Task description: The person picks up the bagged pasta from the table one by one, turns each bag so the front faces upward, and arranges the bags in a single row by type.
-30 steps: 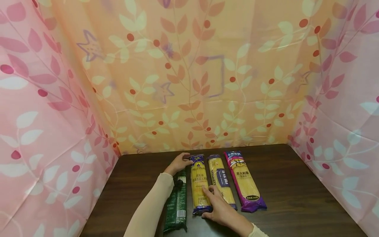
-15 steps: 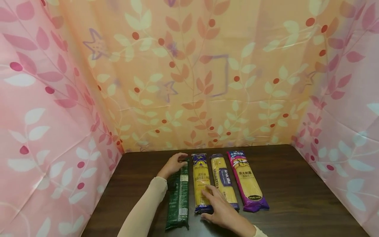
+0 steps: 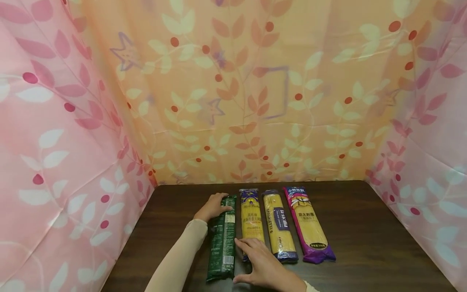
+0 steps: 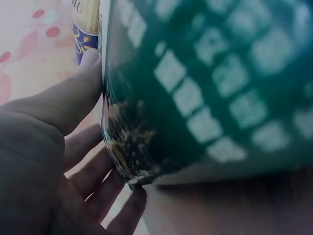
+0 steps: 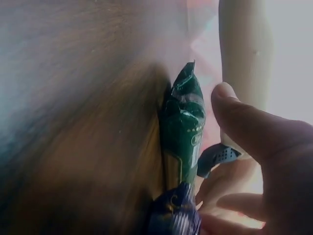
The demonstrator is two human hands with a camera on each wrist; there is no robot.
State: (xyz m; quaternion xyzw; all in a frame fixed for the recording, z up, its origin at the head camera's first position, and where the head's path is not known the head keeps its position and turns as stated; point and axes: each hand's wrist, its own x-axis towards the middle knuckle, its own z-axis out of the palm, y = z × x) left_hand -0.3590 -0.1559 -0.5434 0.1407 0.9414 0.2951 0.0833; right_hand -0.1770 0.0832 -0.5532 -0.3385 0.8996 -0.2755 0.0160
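In the head view a dark green spaghetti pack (image 3: 222, 247) lies at the left of a row on the table. My left hand (image 3: 213, 209) touches its far end, thumb over the top face and fingers around the end. The left wrist view shows its fingers (image 4: 93, 171) along the wrapper of the green pack (image 4: 181, 98). My right hand (image 3: 260, 263) is over the near end of the yellow and blue spaghetti pack (image 3: 252, 219), thumb and fingers spread towards the green pack. In the right wrist view the thumb (image 5: 239, 115) stands apart from the green pack (image 5: 183, 122).
Right of the yellow and blue pack lie a second yellow pack (image 3: 281, 227) with a dark blue label and a pink and purple pack (image 3: 308, 223). The dark wooden table (image 3: 372, 243) is enclosed by patterned cloth (image 3: 255, 101) at the back and sides.
My right hand has moved left, off the second yellow pack and towards the green pack's near end. My left hand has lowered onto the green pack's far end. The head view has shifted slightly.
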